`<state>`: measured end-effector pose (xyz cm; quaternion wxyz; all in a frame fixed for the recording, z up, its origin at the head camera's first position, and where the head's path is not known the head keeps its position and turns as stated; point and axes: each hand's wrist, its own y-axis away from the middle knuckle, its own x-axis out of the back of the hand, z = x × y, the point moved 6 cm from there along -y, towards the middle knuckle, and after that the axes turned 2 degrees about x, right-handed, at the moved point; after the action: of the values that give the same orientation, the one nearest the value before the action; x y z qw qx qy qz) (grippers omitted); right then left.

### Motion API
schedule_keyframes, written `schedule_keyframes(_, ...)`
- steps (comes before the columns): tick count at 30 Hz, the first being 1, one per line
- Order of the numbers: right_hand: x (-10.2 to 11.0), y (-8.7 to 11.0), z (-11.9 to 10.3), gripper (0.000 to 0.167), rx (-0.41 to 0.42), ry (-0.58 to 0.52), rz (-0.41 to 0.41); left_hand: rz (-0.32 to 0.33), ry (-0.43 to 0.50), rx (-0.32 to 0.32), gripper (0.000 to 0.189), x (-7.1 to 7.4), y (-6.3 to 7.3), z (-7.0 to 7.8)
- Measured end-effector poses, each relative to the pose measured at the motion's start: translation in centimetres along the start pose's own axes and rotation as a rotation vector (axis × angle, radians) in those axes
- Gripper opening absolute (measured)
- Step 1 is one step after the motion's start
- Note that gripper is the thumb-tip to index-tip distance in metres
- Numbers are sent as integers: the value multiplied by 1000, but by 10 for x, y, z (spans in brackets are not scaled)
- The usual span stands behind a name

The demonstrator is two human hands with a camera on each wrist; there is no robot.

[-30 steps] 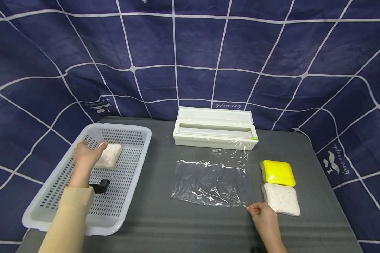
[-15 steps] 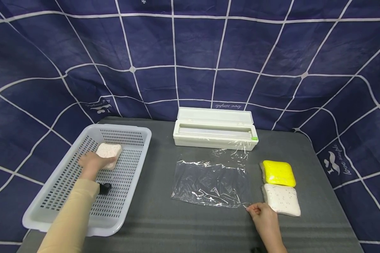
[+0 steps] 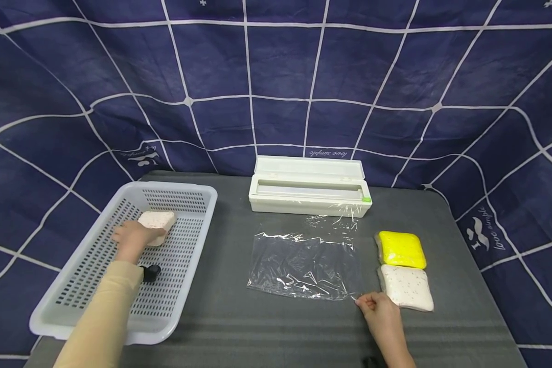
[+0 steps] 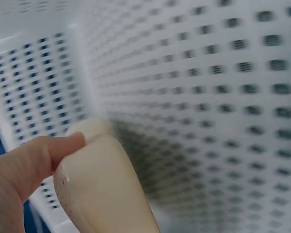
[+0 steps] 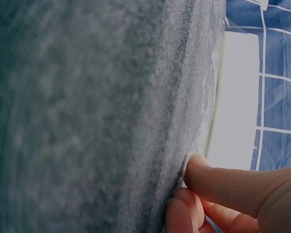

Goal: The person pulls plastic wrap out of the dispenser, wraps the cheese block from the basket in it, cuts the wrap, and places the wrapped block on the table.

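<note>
In the head view my left hand [image 3: 133, 239] is inside the white plastic basket [image 3: 198, 245], holding a pale, speckled, rounded square block [image 3: 157, 220]. The left wrist view shows the thumb on the edge of this block [image 4: 106, 187], which stands tilted; the other fingers are hidden. A sheet of cling film [image 3: 303, 268] lies spread on the grey tabletop. At its near right corner my right hand [image 3: 383, 317] pinches the film between thumb and fingers. Just beyond that hand lie a white speckled block [image 3: 407, 287] and a yellow block [image 3: 401, 249], both with a shiny plastic wrap.
A white cling film dispenser [image 3: 310, 197] with its lid up stands at the back, the film stretching from its front. Something black [image 3: 152, 273] shows by my left wrist over the basket. A blue checked cloth [image 3: 280, 76] hangs behind the grey table [image 3: 257, 332].
My left hand has come down over the near left side of the block and taken hold of it, tilting it slightly. The right hand keeps its pinch on the film corner.
</note>
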<state>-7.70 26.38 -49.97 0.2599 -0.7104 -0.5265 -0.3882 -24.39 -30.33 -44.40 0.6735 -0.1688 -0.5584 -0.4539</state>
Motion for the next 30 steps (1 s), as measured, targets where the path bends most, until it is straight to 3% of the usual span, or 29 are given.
schedule_keyframes(6,0,0,-3,13,3,16,6,12,86,-54,99,37,22,11)
schedule_keyframes(11,0,1,-4,13,21,27,18,152,274,-167,91,73,55,31)
schedule_keyframes(14,0,2,-4,13,24,31,21,236,330,-270,89,89,77,48)
schedule_keyframes(17,0,2,-5,13,28,33,24,276,361,-354,89,99,98,65)
schedule_keyframes(23,0,1,-5,13,35,38,22,301,415,-503,91,100,138,95)
schedule_keyframes(27,0,1,-4,13,37,40,19,310,472,-651,90,87,159,117)
schedule_keyframes(30,0,1,-4,13,29,41,11,283,507,-771,89,69,170,134)
